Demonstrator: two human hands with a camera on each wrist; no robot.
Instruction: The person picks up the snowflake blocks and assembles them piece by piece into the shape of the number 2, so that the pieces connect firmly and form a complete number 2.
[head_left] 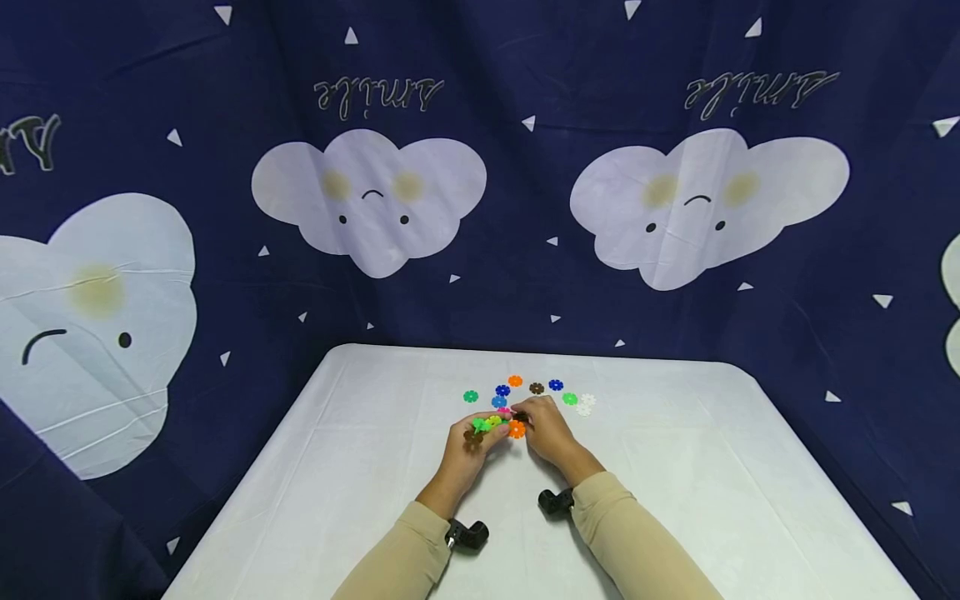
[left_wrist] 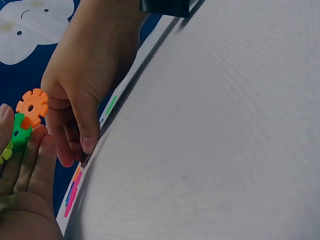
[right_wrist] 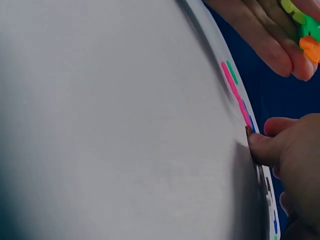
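Observation:
My left hand (head_left: 459, 457) holds a chain of joined plastic snowflake discs, raised over the table. In it are a brown disc (head_left: 473, 437), a yellow disc (head_left: 492, 422), a green disc (left_wrist: 20, 132) and, at the right end, an orange disc (left_wrist: 33, 107). Thumb and fingers of that hand lie on either side of the chain. Close to the right of it, my right hand (head_left: 552, 432) reaches down to the tabletop. Its thumb and forefinger pinch a dark brown disc (right_wrist: 248, 131), mostly hidden by the fingertips. A pink disc (right_wrist: 234, 92) lies flat just beside them.
Several loose discs lie beyond the hands: a teal disc (head_left: 470, 396), an orange one (head_left: 515, 381), a brown one (head_left: 536, 388), a blue one (head_left: 556, 385), a light green one (head_left: 570, 399) and white ones (head_left: 586, 405). The white table (head_left: 360, 467) ends at a patterned curtain (head_left: 517, 317).

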